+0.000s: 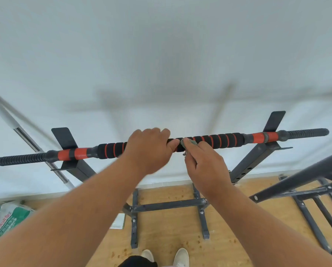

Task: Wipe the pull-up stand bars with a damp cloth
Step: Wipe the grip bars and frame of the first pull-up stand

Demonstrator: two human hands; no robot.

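Head view: the top bar (pixel 217 140) of the pull-up stand is gripped near its middle by the left hand (pixel 148 149), while a grey damp cloth (pixel 188 144) is pinched against it by the right hand (pixel 204 166). The cloth should probably be wrapped round the foam and drawn toward the right end.

From my remote view, the only print I can find is on a green, white and orange sack (pixel 6 220) lying on the floor at lower left. Its red characters are too blurred to read.
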